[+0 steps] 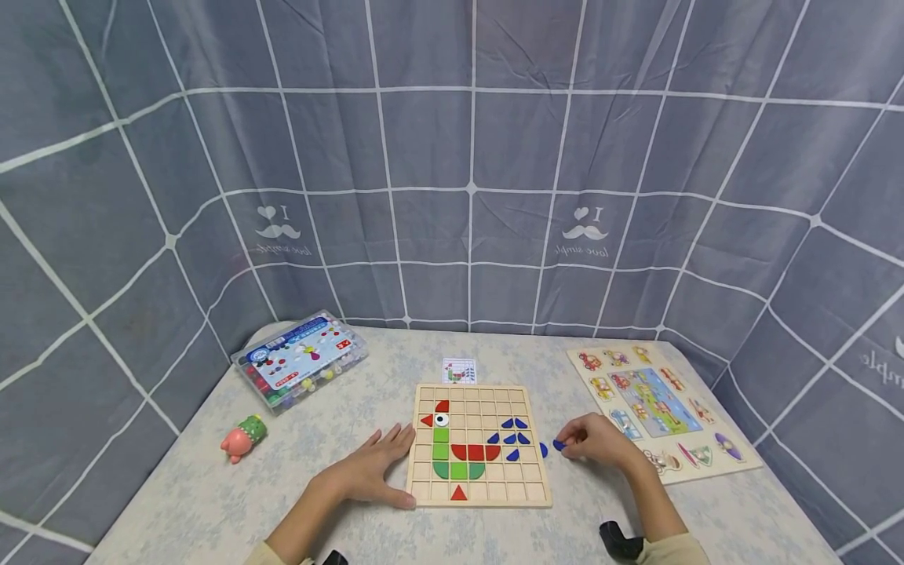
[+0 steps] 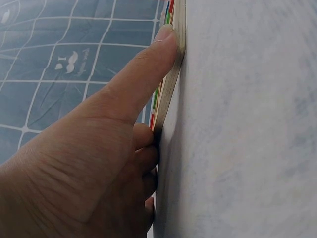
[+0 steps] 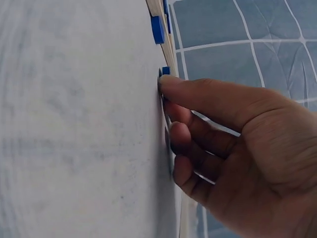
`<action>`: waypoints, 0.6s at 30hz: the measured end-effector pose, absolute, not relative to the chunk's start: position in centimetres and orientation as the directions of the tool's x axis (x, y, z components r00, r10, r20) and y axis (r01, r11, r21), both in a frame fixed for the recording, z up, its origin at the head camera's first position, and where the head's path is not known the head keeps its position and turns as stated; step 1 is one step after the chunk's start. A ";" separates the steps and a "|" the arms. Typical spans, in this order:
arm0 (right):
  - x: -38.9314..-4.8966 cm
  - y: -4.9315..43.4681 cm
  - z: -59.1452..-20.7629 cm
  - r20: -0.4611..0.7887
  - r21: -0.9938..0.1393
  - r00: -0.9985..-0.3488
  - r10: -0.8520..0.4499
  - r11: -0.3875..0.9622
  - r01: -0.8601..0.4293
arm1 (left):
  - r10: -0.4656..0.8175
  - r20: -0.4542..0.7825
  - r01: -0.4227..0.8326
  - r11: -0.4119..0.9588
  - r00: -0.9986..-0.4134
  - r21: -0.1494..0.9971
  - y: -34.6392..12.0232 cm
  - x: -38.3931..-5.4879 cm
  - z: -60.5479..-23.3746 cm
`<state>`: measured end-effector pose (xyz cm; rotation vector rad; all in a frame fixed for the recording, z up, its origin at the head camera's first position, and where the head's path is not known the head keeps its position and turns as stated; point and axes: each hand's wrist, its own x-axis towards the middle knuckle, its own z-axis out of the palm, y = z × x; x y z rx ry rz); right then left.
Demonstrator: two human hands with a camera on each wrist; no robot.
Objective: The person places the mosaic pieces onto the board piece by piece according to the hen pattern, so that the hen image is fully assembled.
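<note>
A wooden grid board point(image 1: 501, 493) lies on the table, bearing red, green and blue pieces laid out like a bird. Several blue pieces point(image 1: 510, 439) form a group on its right side. My left hand point(image 1: 370, 467) rests flat at the board's left edge, with the thumb against the rim, as the left wrist view also shows. To the right of the board, my right hand point(image 1: 599, 439) pinches a small blue piece point(image 1: 559, 445) between thumb and fingers, low over the tabletop. Another blue piece point(image 1: 543, 450) lies right at the board's right edge.
A small pattern card point(image 1: 459, 369) lies behind the board. At the left are a clear plastic case point(image 1: 300, 361) of colored beads and a pink-and-green toy point(image 1: 243, 438). A wooden picture puzzle point(image 1: 664, 412) lies at the right. Grey curtains point(image 1: 452, 157) surround the table.
</note>
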<state>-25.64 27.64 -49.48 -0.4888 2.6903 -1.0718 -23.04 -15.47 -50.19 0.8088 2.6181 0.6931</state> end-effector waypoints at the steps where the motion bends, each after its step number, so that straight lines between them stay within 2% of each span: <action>1: -25.6 27.4 -49.3 -0.063 -0.690 -0.926 -0.373 0.686 -0.229 | 0.593 -0.150 0.441 0.723 -0.791 0.532 -15.5 -23.0 -50.2; 8: -25.1 25.5 -48.2 -0.010 -0.649 -0.924 -0.382 0.706 -0.284 | 0.588 -0.158 0.432 0.727 -0.794 0.533 -15.5 -23.0 -50.3; 18: -24.7 23.1 -47.9 -0.021 -0.678 -0.917 -0.399 0.679 -0.280 | 0.592 -0.154 0.439 0.725 -0.791 0.530 -15.5 -23.0 -50.3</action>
